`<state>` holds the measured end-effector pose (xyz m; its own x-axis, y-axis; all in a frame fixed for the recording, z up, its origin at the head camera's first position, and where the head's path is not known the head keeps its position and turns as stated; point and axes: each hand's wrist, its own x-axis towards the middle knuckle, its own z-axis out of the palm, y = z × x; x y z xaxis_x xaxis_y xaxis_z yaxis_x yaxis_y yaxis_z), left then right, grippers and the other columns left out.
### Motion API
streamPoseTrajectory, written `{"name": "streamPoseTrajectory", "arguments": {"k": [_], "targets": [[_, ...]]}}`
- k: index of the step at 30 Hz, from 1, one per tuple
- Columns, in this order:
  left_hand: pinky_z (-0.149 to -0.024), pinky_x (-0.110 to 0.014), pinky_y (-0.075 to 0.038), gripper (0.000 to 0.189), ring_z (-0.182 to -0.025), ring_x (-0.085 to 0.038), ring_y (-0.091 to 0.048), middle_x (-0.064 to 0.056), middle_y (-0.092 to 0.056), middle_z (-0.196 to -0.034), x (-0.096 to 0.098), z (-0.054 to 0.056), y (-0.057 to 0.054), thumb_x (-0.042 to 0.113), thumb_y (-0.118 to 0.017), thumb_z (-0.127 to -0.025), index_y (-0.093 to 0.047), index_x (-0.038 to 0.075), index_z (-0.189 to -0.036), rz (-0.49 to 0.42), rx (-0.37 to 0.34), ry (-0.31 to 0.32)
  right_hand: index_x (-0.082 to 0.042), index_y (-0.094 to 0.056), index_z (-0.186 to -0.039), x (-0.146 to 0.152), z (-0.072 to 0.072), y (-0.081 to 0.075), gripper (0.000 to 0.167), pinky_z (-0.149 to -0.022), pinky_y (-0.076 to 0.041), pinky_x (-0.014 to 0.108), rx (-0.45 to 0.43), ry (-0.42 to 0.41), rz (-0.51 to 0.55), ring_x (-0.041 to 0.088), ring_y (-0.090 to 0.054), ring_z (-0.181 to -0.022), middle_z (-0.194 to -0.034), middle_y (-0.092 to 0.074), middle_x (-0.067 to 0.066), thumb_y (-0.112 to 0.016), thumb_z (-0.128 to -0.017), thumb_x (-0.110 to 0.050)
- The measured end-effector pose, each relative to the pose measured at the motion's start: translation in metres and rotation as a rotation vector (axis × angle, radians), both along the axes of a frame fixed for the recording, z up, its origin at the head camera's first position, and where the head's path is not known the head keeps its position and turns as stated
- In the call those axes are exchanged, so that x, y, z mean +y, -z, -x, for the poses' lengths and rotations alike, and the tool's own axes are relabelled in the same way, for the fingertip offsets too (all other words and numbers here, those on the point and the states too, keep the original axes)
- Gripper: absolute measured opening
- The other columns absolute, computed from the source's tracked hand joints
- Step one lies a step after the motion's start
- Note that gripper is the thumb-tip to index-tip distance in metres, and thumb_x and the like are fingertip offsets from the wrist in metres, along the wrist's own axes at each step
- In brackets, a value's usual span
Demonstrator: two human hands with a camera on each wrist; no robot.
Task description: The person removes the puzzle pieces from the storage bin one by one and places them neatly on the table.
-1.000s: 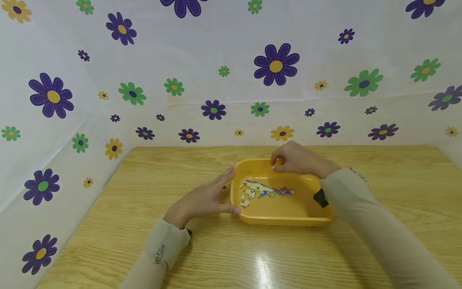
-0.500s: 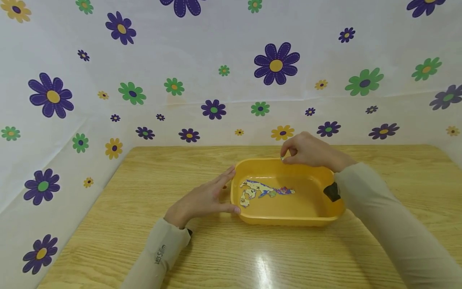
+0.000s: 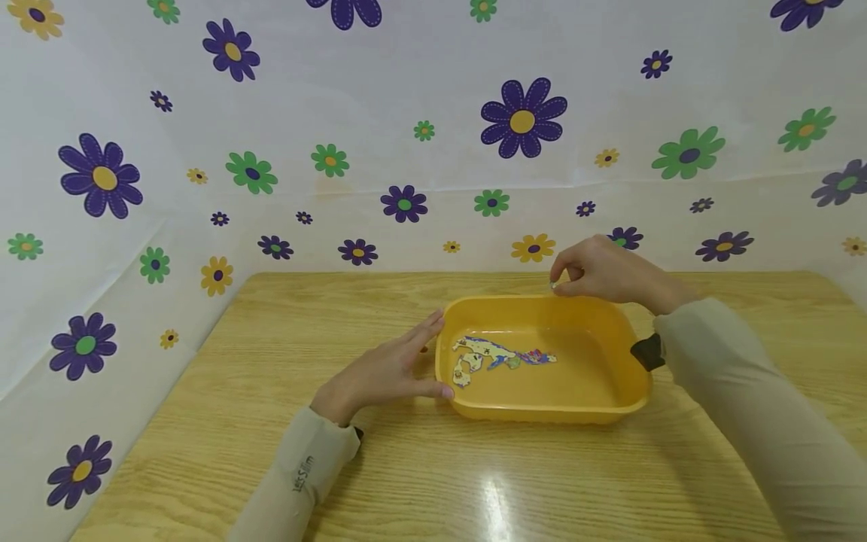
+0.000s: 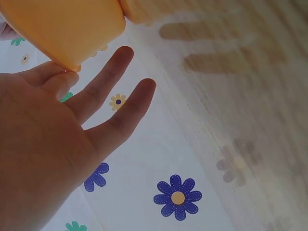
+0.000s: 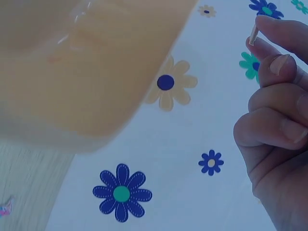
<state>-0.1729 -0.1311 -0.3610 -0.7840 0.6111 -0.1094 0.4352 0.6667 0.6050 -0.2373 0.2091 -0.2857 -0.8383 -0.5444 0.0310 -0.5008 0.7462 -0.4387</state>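
A yellow plastic tub (image 3: 549,414) stands on the table. On its floor, toward the left, lies a curved row of cream puzzle-like pieces (image 3: 491,350) with blue and pink print. My left hand (image 3: 386,376) touches the tub's left end with spread, fairly straight fingers; two of them stand free of the tub in the left wrist view. Above the tub's back rim, my right hand (image 3: 599,267) pinches a small thin pale piece (image 5: 254,34) between thumb and forefinger. That piece shows edge-on in the right wrist view, so its face is hidden. The other right fingers are curled.
The wooden table (image 3: 284,331) meets a white flower-print cloth (image 3: 433,90) at the back and left. A bit of pink, patterned material (image 5: 6,207) lies on the table at the right wrist view's lower left edge. Dark straps sit at both wrists.
My right hand has moved up and to the right, from over the tub's inside to above its back rim, with the small piece still pinched. The left hand stays at the tub.
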Motion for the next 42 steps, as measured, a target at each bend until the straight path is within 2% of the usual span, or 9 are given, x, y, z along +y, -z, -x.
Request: {"name": "streamPoseTrajectory", "arguments": {"k": [6, 19, 30, 42], "targets": [[-0.119, -0.05, -0.025, 0.109, -0.153, -0.024, -0.018, 0.0, -0.005, -0.17, 0.0, 0.002, 0.001, 0.055, -0.077, -0.085, -0.015, 0.012, -0.164, 0.004, 0.002, 0.003, 0.001, -0.075, -0.097, 0.017, -0.001, -0.004, 0.01, -0.052, -0.035, 0.025, 0.036, 0.011, -0.01, 0.016, -0.043, -0.059, -0.063, -0.048, -0.002, -0.073, -0.091, -0.007], [-0.119, -0.052, -0.026, 0.108, -0.153, -0.026, -0.018, -0.002, -0.006, -0.17, 0.0, 0.0, 0.0, 0.055, -0.077, -0.086, -0.017, 0.011, -0.164, -0.005, 0.004, 0.004, 0.0, -0.075, -0.094, 0.048, -0.001, 0.0, 0.009, -0.054, -0.034, 0.026, 0.091, 0.036, -0.03, 0.013, -0.04, -0.057, -0.063, -0.046, -0.005, -0.075, -0.09, -0.007], [-0.119, -0.05, -0.026, 0.11, -0.153, -0.023, -0.018, 0.001, -0.005, -0.17, 0.0, 0.001, 0.0, 0.057, -0.077, -0.085, -0.015, 0.013, -0.164, 0.002, 0.003, 0.0, 0.001, -0.074, -0.095, 0.072, -0.002, 0.008, 0.009, -0.055, -0.036, 0.026, 0.07, 0.087, -0.035, 0.014, -0.039, -0.056, -0.064, -0.044, -0.003, -0.074, -0.091, -0.007], [-0.119, -0.052, -0.026, 0.108, -0.153, -0.026, -0.018, 0.001, -0.004, -0.17, -0.001, -0.001, -0.001, 0.056, -0.077, -0.086, -0.016, 0.011, -0.164, -0.01, 0.006, 0.009, 0.002, -0.074, -0.095, 0.097, -0.002, 0.018, 0.011, -0.057, -0.034, 0.028, 0.056, 0.145, -0.06, 0.012, -0.037, -0.054, -0.062, -0.043, -0.002, -0.074, -0.091, -0.008]]}}
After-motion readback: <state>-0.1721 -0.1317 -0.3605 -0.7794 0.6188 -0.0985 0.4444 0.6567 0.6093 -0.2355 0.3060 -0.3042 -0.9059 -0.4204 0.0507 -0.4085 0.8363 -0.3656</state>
